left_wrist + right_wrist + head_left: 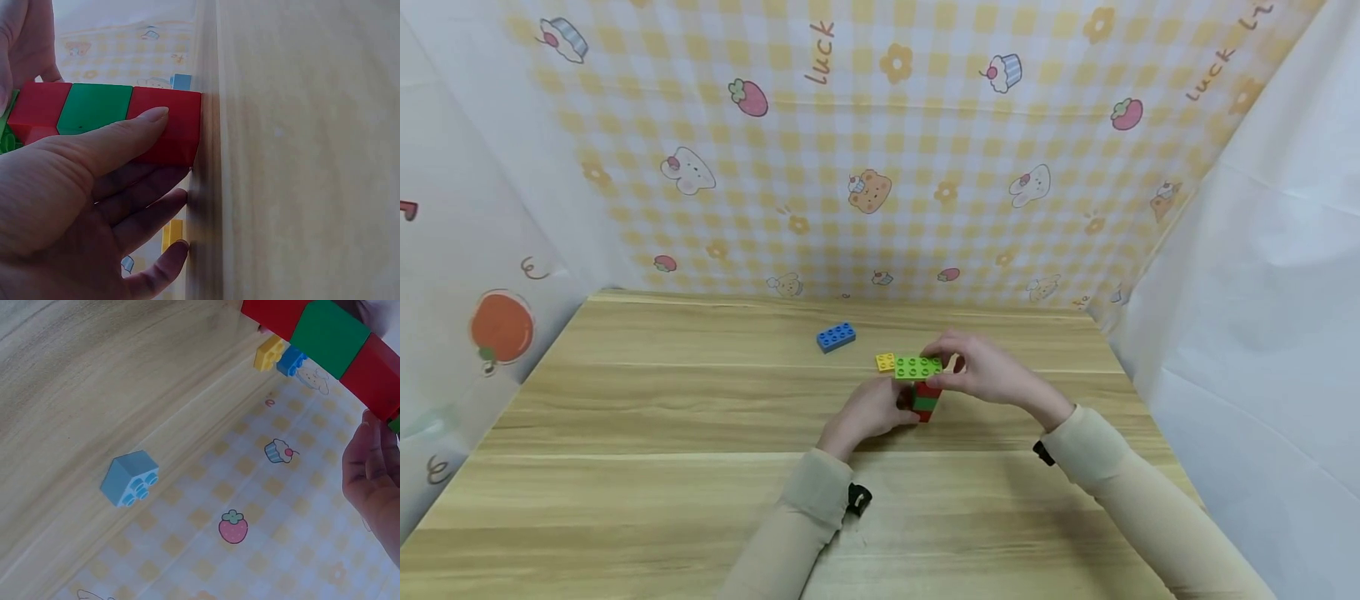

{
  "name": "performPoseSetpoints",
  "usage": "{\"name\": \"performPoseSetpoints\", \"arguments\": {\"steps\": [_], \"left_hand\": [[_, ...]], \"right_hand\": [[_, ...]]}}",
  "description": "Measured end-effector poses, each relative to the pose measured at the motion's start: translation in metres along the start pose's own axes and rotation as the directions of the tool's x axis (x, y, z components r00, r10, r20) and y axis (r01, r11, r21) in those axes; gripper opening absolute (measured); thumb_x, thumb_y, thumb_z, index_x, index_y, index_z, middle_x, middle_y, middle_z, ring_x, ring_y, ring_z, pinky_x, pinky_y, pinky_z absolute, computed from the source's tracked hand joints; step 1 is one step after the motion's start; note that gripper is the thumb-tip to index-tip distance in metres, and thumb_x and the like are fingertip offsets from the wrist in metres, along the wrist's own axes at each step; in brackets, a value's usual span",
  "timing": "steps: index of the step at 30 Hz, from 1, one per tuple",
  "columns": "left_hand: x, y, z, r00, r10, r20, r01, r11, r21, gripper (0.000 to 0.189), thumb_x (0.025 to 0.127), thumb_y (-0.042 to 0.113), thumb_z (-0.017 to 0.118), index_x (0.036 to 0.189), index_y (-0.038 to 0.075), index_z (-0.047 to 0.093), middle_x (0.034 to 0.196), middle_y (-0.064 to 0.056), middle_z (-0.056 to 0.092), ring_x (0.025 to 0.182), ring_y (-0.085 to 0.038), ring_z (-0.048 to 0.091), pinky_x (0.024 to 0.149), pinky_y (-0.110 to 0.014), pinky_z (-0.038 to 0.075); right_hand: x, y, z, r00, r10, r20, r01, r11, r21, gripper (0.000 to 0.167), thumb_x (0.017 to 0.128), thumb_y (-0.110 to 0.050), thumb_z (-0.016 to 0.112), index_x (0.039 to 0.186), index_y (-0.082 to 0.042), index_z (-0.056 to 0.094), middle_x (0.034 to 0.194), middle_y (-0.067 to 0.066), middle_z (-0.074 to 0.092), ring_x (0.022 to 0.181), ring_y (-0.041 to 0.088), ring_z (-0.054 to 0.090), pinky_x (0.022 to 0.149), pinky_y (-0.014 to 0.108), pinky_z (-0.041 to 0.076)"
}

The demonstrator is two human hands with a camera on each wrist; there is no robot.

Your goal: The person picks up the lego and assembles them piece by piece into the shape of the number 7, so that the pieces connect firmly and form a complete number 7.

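A short tower of red [178, 112], green [99, 103] and red [42, 103] toy building bricks stands on the table. A longer light green brick [917, 367] lies across its top, studs up, jutting out to the left. My left hand [872, 408] grips the tower low down, its thumb along the bottom red brick and its other fingers behind. At the top, my right hand [988, 371] pinches the right end of the light green brick between thumb and fingers. In the right wrist view, that hand [378, 469] shows beside the upper red brick.
A small yellow brick [885, 362] lies just beyond the left hand, with a longer blue brick [837, 337] farther back. A light blue brick [130, 478] sits near the back edge in the right wrist view. Patterned cloth [865, 150] rises behind the wooden table [662, 467].
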State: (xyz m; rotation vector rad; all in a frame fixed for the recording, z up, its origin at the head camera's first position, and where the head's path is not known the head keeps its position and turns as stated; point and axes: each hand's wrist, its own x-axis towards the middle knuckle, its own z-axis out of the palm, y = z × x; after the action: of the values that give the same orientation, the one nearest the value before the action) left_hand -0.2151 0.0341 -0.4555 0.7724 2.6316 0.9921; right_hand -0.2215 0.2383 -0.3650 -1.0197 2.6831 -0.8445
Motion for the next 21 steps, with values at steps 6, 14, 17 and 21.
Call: {"name": "performPoseSetpoints", "arguments": {"steps": [6, 14, 17, 21], "left_hand": [[-0.001, -0.001, 0.000, 1.000, -0.009, 0.002, 0.009, 1.000, 0.000, 0.058, 0.086, 0.025, 0.078, 0.138, 0.017, 0.053, 0.122, -0.003, 0.064, 0.110, -0.019, 0.059, 0.096, -0.038, 0.046], [-0.001, -0.001, 0.001, 1.000, -0.028, 0.004, 0.028, 0.999, -0.018, 0.056, 0.086, 0.025, 0.078, 0.136, 0.017, 0.055, 0.119, -0.002, 0.065, 0.105, -0.017, 0.060, 0.094, -0.038, 0.047], [-0.001, -0.001, 0.001, 0.999, -0.032, 0.008, 0.032, 0.999, -0.017, 0.053, 0.086, 0.025, 0.078, 0.135, 0.017, 0.057, 0.117, -0.001, 0.065, 0.103, -0.016, 0.060, 0.093, -0.037, 0.047], [-0.001, -0.001, 0.001, 1.000, -0.016, 0.004, 0.016, 1.000, -0.006, 0.051, 0.086, 0.025, 0.077, 0.132, 0.016, 0.058, 0.115, -0.001, 0.066, 0.102, -0.016, 0.061, 0.092, -0.037, 0.048]], "right_hand": [[-0.003, -0.002, 0.004, 0.999, 0.007, -0.044, -0.006, 1.000, 0.007, 0.032, 0.089, -0.022, 0.074, 0.118, -0.011, 0.067, 0.103, -0.006, 0.063, 0.092, 0.011, 0.058, 0.076, 0.033, 0.052], [-0.010, -0.001, 0.014, 0.992, 0.021, -0.127, -0.012, 0.998, 0.066, 0.031, 0.089, -0.019, 0.074, 0.117, -0.010, 0.067, 0.109, -0.002, 0.064, 0.094, 0.013, 0.058, 0.076, 0.036, 0.054], [-0.013, 0.000, 0.016, 0.987, 0.039, -0.153, -0.027, 0.996, 0.080, 0.032, 0.089, -0.020, 0.074, 0.118, -0.011, 0.067, 0.111, -0.002, 0.063, 0.095, 0.014, 0.059, 0.076, 0.034, 0.054], [-0.015, 0.002, 0.020, 0.982, 0.050, -0.181, -0.033, 0.995, 0.096, 0.032, 0.089, -0.022, 0.074, 0.119, -0.012, 0.067, 0.113, -0.003, 0.064, 0.095, 0.014, 0.059, 0.077, 0.034, 0.054]]}}
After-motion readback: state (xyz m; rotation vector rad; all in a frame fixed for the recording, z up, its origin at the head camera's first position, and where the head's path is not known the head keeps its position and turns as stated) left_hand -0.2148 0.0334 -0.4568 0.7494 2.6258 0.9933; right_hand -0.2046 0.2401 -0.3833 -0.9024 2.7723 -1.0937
